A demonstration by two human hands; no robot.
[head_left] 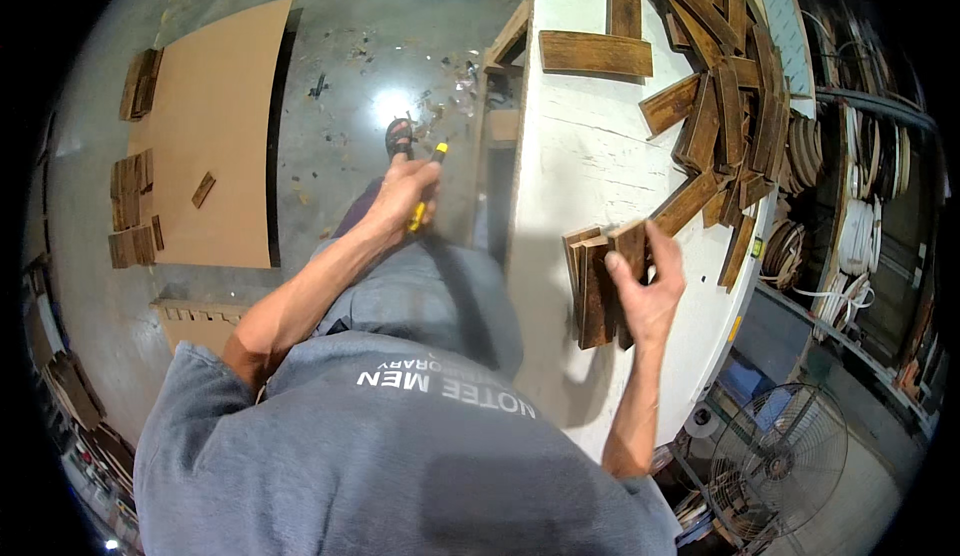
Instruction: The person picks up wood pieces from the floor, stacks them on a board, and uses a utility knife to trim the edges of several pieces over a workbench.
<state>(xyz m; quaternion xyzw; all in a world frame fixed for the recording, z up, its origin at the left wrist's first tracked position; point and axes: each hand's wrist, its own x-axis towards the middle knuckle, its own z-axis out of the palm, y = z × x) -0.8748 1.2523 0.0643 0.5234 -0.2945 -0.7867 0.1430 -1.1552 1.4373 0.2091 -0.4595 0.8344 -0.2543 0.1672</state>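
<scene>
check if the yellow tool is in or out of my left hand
In: your left hand grips the yellow tool; yellow parts show on either side.

A wire-caged fan (777, 464) stands at 4 o'clock, white coils (859, 181) between 2 and 3, a large brown panel (225, 86) at 10.

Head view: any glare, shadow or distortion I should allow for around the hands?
Head view: white glare on the floor just beyond the left hand; head view: soft shadow across the white table beside the wood pieces at the right hand; head view: fisheye bend, clear in the tan panel's curved edge, with black corners.
</scene>
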